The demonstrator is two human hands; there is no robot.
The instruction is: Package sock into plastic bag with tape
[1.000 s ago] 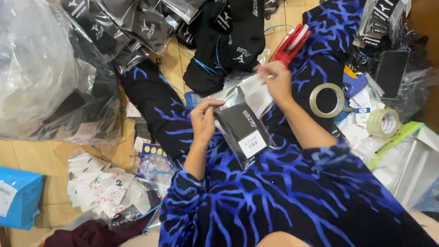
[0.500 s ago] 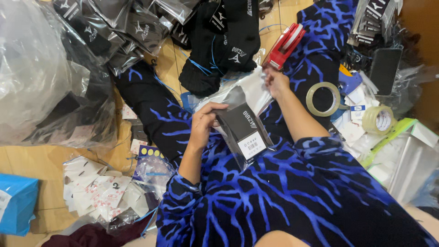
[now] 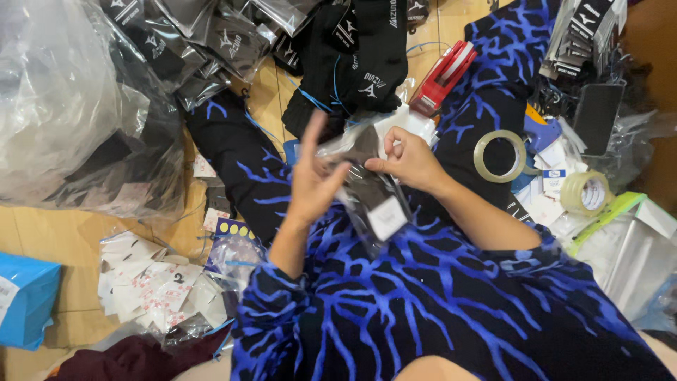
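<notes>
I sit on a wooden floor in blue-and-black patterned clothes. A clear plastic pouch (image 3: 374, 197) holding a black folded item with a white label lies on my lap. My right hand (image 3: 405, 159) pinches the pouch's top flap. My left hand (image 3: 314, 176) touches the pouch's left edge with its fingers spread upward. A white card or packet (image 3: 409, 121) lies just beyond my right hand.
Black socks (image 3: 367, 56) and bagged black items (image 3: 211, 42) lie ahead. A red tape dispenser (image 3: 443, 77), two tape rolls (image 3: 499, 156) (image 3: 584, 192) and a dark phone (image 3: 598, 118) are to the right. Large clear bags (image 3: 63, 120), white tags (image 3: 151, 289) and a blue box (image 3: 25, 303) sit left.
Both hands have come together at the pouch's top. The right hand drew back from near the red dispenser, and the left hand's fingers have spread open.
</notes>
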